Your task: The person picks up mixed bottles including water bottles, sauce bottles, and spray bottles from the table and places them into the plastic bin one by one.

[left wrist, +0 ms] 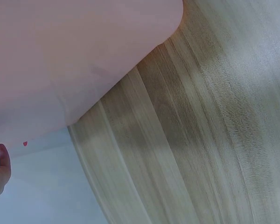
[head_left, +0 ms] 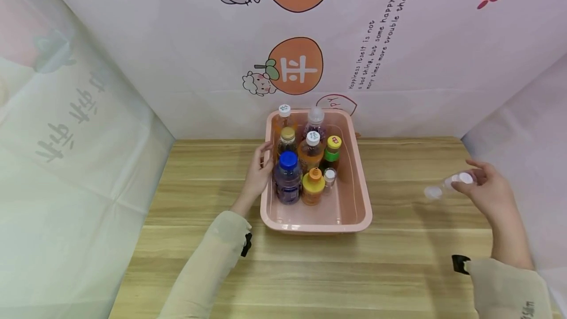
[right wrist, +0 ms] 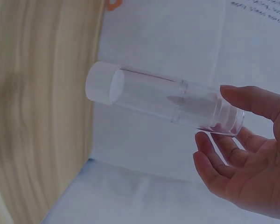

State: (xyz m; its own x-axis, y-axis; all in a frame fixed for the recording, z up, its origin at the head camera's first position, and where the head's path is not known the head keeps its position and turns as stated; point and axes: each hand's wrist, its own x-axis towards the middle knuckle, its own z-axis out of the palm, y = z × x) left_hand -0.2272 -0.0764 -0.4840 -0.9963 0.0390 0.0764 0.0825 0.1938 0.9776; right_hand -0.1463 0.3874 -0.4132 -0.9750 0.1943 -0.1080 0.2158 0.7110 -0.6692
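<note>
My right hand [head_left: 491, 191] is off to the right above the table, pinching a clear cylindrical bottle [right wrist: 151, 95] by one end between thumb and fingers. The bottle is tilted, its white cap [right wrist: 102, 83] away from the palm and toward the tabletop. My left hand [head_left: 260, 171] is at the left side of a pink plastic basin [head_left: 316, 228], fingertips against its rim; the fingers are loosely bent. In the left wrist view only some fingers [left wrist: 2, 165] show at the edge, beside the basin wall.
In the basin stand several bottles: a blue-capped bottle [head_left: 288, 181], a yellow squeeze bottle [head_left: 312, 188], a green-banded bottle [head_left: 332, 154], a white-capped orange bottle [head_left: 311, 149] and a small vial [head_left: 330, 178]. Printed sheeting [head_left: 212, 73] walls the wooden table [head_left: 398, 260].
</note>
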